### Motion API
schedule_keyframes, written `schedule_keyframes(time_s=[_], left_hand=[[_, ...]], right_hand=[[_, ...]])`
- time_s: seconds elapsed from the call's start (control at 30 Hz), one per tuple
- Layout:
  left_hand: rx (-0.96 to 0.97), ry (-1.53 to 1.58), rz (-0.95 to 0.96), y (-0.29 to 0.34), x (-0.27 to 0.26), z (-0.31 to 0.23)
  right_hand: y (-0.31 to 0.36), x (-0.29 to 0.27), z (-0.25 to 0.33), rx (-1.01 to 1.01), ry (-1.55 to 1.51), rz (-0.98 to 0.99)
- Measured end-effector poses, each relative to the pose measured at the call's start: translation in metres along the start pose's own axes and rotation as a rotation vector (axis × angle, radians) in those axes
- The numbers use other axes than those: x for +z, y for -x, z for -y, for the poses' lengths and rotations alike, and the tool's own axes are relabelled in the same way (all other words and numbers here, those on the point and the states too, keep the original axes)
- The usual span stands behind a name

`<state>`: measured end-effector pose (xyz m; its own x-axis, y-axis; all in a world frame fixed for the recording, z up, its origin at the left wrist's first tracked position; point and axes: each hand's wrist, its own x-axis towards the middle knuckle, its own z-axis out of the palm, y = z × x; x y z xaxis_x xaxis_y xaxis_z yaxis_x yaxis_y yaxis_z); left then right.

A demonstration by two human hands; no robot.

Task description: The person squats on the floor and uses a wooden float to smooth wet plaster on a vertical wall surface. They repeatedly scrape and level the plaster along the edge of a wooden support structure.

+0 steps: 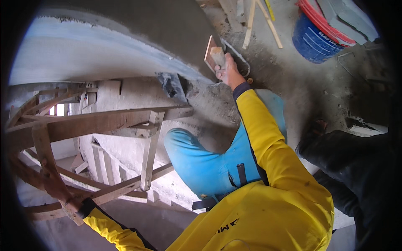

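My right hand [229, 73] is closed around the wooden handle of a hand float [210, 49], near the top middle. The float's thin board stands on edge at the grey, freshly plastered surface [176, 29], close to its lower right end. At the lower left, my left hand [57, 188] reaches to a rough timber frame [96, 123]. Its fingers seem wrapped round an upright of that frame, though shadow partly hides them. A crumpled dark plastic sheet [171, 85] hangs below the plaster's edge.
A blue bucket with a red rim [316, 37] stands at the upper right, with grey slabs [349, 19] over it. Wooden sticks [250, 23] lie on the dusty floor. Another person's dark-clothed leg [347, 159] is close on the right. Beyond the timber frame, the space drops away.
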<state>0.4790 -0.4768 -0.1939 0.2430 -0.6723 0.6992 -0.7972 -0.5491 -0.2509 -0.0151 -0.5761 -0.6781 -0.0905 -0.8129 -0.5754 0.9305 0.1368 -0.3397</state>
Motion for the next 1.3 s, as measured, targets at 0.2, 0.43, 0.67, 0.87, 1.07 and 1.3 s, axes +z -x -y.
schedule_keyframes(time_s=[0.2, 0.43, 0.67, 0.87, 1.07, 1.3], left_hand=[[-0.045, -0.037, 0.018, 0.001, 0.004, 0.027], [-0.002, -0.068, -0.084, -0.012, 0.02, 0.031], [-0.012, -0.07, -0.153, 0.006, 0.006, 0.011], [0.055, -0.003, -0.25, 0.003, 0.016, 0.014], [0.016, -0.047, -0.062, -0.013, 0.025, 0.037], [-0.006, -0.009, -0.031, 0.002, 0.007, 0.02]], right_hand=[[0.082, 0.074, 0.002, -0.248, 0.279, 0.075], [0.005, 0.017, 0.007, -0.269, 0.392, -0.165], [0.019, 0.044, 0.0, -0.422, 0.406, -0.138], [-0.001, 0.007, -0.004, -0.097, 0.363, -0.203], [0.008, 0.033, 0.006, -0.39, 0.456, -0.096], [0.015, 0.009, -0.004, -0.217, 0.492, -0.102]])
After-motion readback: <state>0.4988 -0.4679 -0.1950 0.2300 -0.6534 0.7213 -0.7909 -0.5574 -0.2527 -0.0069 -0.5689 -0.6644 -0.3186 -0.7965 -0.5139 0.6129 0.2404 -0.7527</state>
